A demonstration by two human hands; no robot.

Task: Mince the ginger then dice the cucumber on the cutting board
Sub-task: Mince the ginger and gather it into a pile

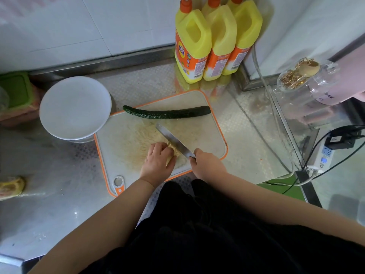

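Right hand (205, 162) gripped the knife (173, 141) handle, blade down on the ginger (173, 149) at mid cutting board (207, 133); left hand (158, 161) curled over the pile, fingertips touching the blade's flank. Likely hazard: a nicked knuckle if those fingers crept under the edge. Cucumber (167, 112) lay whole along the far rim, white bowl (75, 107) overhanging the left corner, open board to the right.

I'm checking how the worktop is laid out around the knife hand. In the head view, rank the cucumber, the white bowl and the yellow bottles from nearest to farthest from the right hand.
From the right hand:
1. Cucumber, whole, along the board's far edge.
2. White bowl, off the board's far left corner.
3. Yellow bottles, at the back by the wall.
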